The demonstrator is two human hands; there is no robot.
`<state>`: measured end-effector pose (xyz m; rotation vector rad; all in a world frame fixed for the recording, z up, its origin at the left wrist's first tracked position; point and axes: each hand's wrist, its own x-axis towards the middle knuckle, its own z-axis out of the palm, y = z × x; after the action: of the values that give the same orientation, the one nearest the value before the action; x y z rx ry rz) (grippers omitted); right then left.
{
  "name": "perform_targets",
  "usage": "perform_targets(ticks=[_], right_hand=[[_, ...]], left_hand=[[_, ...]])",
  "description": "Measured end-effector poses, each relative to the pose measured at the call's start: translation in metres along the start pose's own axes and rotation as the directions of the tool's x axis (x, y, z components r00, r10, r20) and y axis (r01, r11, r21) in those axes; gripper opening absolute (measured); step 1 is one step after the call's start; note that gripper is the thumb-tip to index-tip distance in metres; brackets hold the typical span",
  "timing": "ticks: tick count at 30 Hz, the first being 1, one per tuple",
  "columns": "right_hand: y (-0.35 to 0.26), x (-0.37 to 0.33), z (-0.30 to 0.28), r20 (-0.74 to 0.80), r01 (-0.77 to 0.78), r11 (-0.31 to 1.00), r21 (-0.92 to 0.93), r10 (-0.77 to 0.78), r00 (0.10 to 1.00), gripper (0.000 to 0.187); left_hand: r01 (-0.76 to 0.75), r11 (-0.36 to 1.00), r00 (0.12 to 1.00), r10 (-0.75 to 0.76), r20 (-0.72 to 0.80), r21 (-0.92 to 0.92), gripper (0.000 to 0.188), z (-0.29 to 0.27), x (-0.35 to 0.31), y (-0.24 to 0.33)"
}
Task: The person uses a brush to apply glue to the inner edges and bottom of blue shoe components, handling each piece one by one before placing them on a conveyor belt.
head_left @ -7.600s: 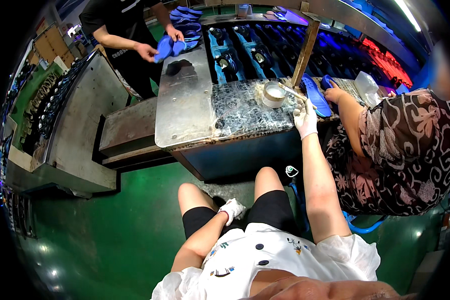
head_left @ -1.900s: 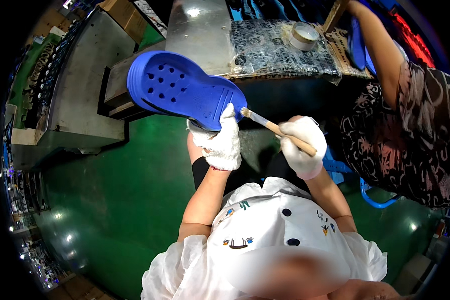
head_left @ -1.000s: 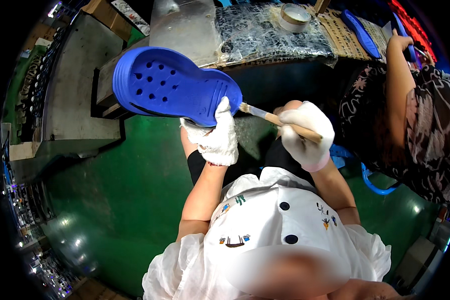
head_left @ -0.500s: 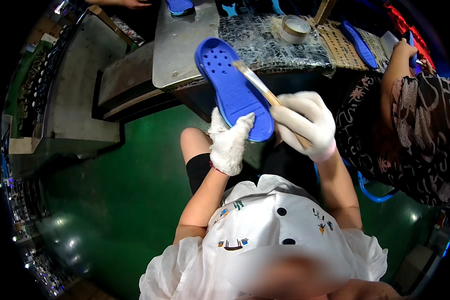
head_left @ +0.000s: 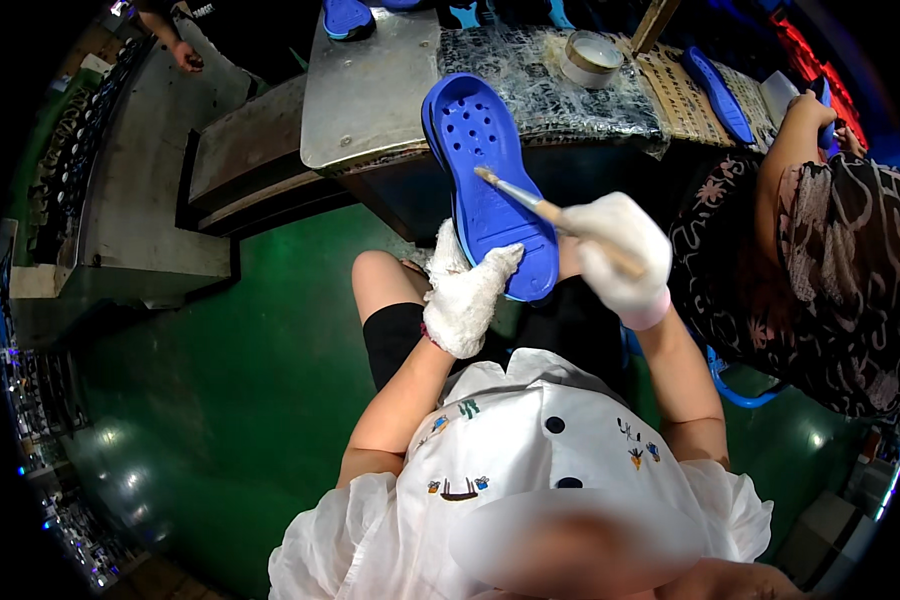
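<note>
we open at the white pot (head_left: 590,74) on the plastic-wrapped bench top (head_left: 530,105). left of the pot and on our side of it, here's the blue shoe (head_left: 492,212), tilted up in the air, its holed toe end pointing away from us. the left hand (head_left: 467,303), in a white glove, grips it by the near end, thumb over the inner face, other fingers partly hidden. on our side of the pot and slightly right of it, we find the right hand (head_left: 625,250), gloved too, closed around a wooden-handled brush (head_left: 522,197). the bristles sit over the shoe's inner face; they seem to touch it, though that hand is blurred and we can't swear to it. right of the pot, a second blue shoe (head_left: 718,95) lies on cardboard (head_left: 668,85). far left of the pot, we spot another blue shoe (head_left: 347,18) on the metal plate (head_left: 370,100).
</note>
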<state>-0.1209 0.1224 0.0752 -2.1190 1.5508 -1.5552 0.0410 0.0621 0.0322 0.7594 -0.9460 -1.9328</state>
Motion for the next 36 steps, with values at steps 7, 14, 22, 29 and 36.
perform_targets(ticks=[7,14,22,29,36], right_hand=[[0.003,-0.022,0.027,-0.235,-0.24,0.894,0.378,0.343,0.91,0.024],[-0.005,-0.015,0.007,-0.176,-0.092,0.993,0.078,0.105,0.979,0.032],[-0.003,-0.02,-0.024,0.135,0.148,0.973,-0.177,-0.125,0.983,0.025],[-0.022,-0.059,-0.042,-0.656,0.088,0.947,0.308,0.144,0.741,0.019],[-0.019,-0.08,-0.039,-0.601,0.052,0.962,0.267,0.124,0.79,0.024]], left_hand=[[-0.042,0.998,0.998,0.044,-0.038,0.036,0.035,-0.004,0.002,0.0],[-0.03,1.0,0.999,0.03,-0.043,-0.004,0.038,0.001,0.002,0.006],[-0.013,0.992,0.998,0.02,-0.052,0.123,0.033,0.006,0.009,0.005],[0.274,0.903,0.877,-0.376,0.298,0.332,0.036,0.061,0.038,-0.043],[0.19,0.952,0.894,-0.268,0.359,0.239,0.025,0.195,0.172,-0.09]])
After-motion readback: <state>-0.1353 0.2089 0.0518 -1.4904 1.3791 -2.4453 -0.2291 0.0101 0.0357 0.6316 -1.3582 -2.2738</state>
